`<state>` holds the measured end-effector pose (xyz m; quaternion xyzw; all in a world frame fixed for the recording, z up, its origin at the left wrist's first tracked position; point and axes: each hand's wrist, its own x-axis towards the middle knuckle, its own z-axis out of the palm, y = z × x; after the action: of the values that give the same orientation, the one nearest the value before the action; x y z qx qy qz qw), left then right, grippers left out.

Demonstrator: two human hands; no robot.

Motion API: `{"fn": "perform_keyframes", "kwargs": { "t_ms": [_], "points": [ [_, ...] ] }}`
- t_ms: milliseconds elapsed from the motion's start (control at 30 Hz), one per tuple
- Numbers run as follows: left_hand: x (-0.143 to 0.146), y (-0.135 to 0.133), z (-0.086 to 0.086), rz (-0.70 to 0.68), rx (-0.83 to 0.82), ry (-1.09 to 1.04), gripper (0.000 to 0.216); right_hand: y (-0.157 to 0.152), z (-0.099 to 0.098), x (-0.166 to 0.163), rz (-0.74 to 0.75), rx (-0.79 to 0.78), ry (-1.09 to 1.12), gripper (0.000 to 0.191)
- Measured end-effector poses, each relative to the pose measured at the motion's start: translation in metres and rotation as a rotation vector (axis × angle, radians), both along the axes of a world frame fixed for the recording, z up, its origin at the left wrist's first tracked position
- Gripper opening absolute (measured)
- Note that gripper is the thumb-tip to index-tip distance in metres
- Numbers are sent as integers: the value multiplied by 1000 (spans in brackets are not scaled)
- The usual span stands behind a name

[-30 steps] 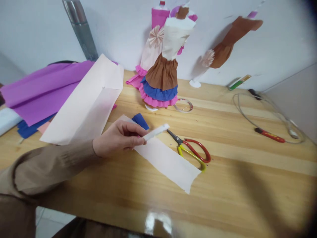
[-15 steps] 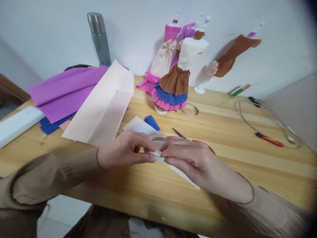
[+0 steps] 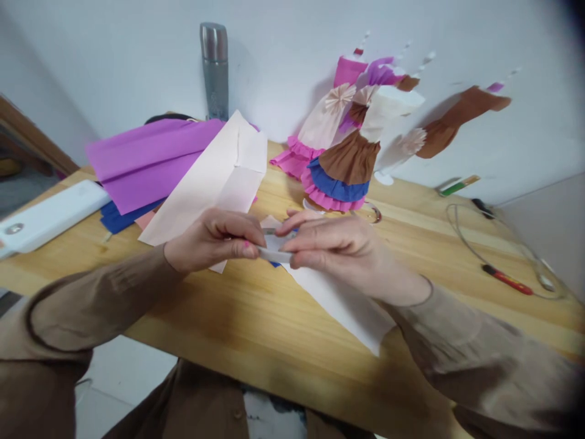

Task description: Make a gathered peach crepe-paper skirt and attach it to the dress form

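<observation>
My left hand (image 3: 214, 241) and my right hand (image 3: 338, 250) meet above the wooden table (image 3: 228, 317), both pinching a small white strip (image 3: 273, 251) between fingertips. In the earlier frame a clear tape roll was between them; now my fingers hide most of it. Under my hands lies a pale cream paper strip (image 3: 347, 305) and a small blue paper piece, mostly covered. Both sleeves are brown.
A large cream folded sheet (image 3: 214, 177) lies over purple paper (image 3: 150, 158) at the back left. Paper-dressed mannequins (image 3: 347, 152) stand by the wall. A tape ring (image 3: 372, 210), a cable loop (image 3: 493, 238), a red-handled tool (image 3: 507, 279), a metal flask (image 3: 214, 70) and a white block (image 3: 50, 213).
My right hand came in and joined the left on the white strip. The view shifted, and the scissors are now hidden behind my right hand.
</observation>
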<state>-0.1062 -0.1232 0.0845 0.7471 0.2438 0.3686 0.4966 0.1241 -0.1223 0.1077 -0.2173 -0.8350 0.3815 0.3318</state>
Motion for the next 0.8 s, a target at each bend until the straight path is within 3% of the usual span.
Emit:
{"fn": "perform_keyframes", "kwargs": {
  "t_ms": [167,267,333,400,433,500,567,667,800],
  "points": [
    [-7,9,7,144,67,-94,22,18,13,-11,-107,-144,59,21],
    [-6,12,13,216,105,-148,18,33,3,-16,-170,-281,235,54],
    [-6,14,15,257,78,-223,18,45,-11,-18,-295,-375,209,68],
    [-7,18,14,320,12,-299,22,57,-28,-20,-499,-287,-91,52],
    [-7,21,13,354,-22,-325,24,62,-36,-21,-541,-216,-333,41],
    [-7,25,11,411,-76,-345,28,70,-53,-23,-529,-193,-475,21],
    [-7,27,9,455,-113,-325,30,75,-65,-27,-528,-181,-524,10],
    [-6,27,9,521,-150,-247,30,78,-71,-31,-531,-196,-532,8],
    [-8,23,5,531,-161,-156,25,65,-52,-22,-397,-290,-445,11]
  ]
}}
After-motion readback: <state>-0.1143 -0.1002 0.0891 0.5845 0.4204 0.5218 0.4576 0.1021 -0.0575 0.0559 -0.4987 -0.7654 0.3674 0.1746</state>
